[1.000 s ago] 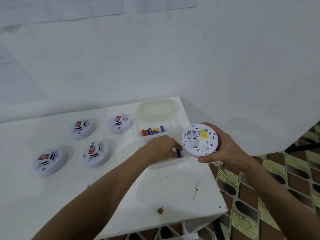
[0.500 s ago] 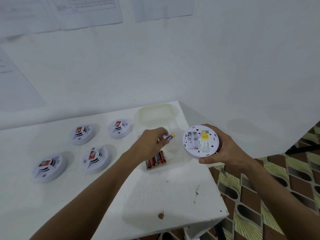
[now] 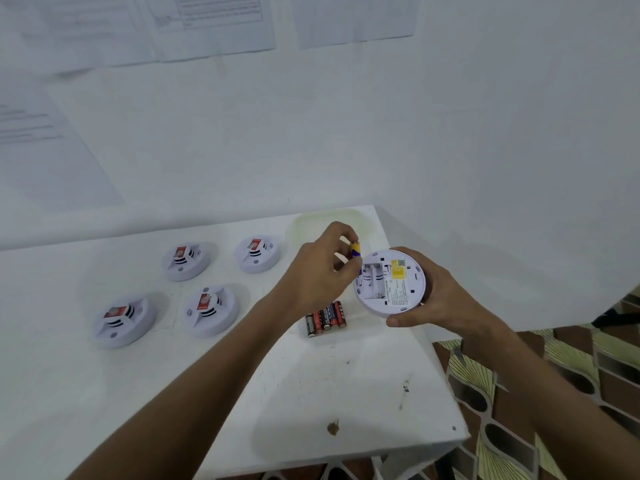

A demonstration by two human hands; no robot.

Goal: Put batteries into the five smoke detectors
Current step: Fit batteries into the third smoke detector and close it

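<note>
Left hand: the left hand [image 3: 322,271] is reaching in from the lower left of the frame and pinching a small yellow-and-blue cylindrical battery [image 3: 355,250] between thumb and fingertips, its yellow end pointing up.

Battery in hand: it is sitting right at the left rim of the held detector, just beside the open compartment; I cannot tell whether it is touching the plastic.

Right hand: the right hand [image 3: 436,296] is coming in from the lower right and gripping a round white plastic smoke detector [image 3: 389,282], fingers wrapping behind it and the thumb pressing its lower edge.

Held detector: it is facing the viewer back side up, right of centre, showing an empty moulded battery bay beside a yellow sticker and small printed text.

Spare batteries: a row of red-and-black cylindrical batteries [image 3: 325,319] is lying side by side on the table, just below the two hands.

Other detectors: four more round white smoke detectors with red labels [image 3: 202,310] are sitting face up in two pairs at the centre left.

Table: the white painted table [image 3: 242,393] is carrying everything, with scuffs and a brown spot near its lower edge.

Lid: a pale translucent plastic lid [image 3: 311,220] is lying at the table's far corner, behind the left hand.

Surroundings: printed paper sheets [image 3: 214,22] are hanging on the white wall at the top of the frame, and patterned floor tiles [image 3: 571,393] are showing at the lower right.
</note>
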